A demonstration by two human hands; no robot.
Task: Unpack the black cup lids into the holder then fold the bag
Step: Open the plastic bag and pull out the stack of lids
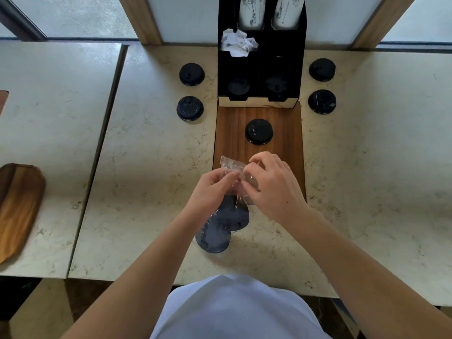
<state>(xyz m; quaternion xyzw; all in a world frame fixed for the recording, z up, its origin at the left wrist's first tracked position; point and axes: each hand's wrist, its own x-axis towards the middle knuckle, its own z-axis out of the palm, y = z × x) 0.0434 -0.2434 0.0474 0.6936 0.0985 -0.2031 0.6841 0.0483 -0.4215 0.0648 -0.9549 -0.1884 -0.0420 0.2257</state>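
Observation:
A clear plastic bag (231, 167) hangs above the counter with black cup lids (221, 226) inside its lower part. My left hand (210, 189) and my right hand (274, 184) both pinch the bag's top edge, close together. The black holder (300, 77) stands at the back centre, with lids in its two lower slots (238, 85). One loose lid (258, 131) lies on the wooden board (230, 133) in front of the holder.
Two loose lids lie left of the holder (191, 74), (189, 108) and two lie right (322, 69), (321, 101). Crumpled white paper (238, 42) sits in the holder, below two paper cup stacks (252, 13). A wooden tray (17, 206) rests at far left.

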